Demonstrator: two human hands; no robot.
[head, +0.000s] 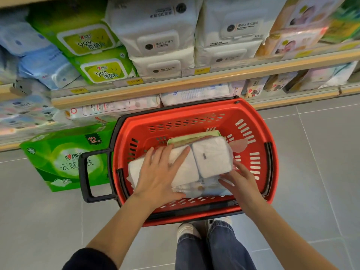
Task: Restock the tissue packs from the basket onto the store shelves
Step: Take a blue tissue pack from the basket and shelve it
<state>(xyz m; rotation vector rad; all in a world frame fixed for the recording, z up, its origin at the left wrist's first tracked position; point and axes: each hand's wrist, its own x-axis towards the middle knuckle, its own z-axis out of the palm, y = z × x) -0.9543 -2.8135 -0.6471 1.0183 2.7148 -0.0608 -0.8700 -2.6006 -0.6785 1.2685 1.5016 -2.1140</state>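
Observation:
A red plastic basket (pixel 259 121) with black handles stands on the floor in front of the shelves. Inside lies a white multi-pack of tissues (pixel 212 156) on top of other packs; a pale green pack (pixel 192 136) shows behind it. My left hand (pixel 161 172) lies flat on the white pack's left half, fingers spread. My right hand (pixel 241 178) reaches under the pack's right near corner, fingers curled against its edge. The pack rests in the basket.
The shelves (pixel 175 82) above the basket hold green wipe packs (pixel 91 41), white wipe packs (pixel 155 36) and blue packs (pixel 39 61). A large green 12-pack (pixel 64 154) stands on the floor left of the basket. Grey floor tiles (pixel 321 152) lie to the right. My legs are below.

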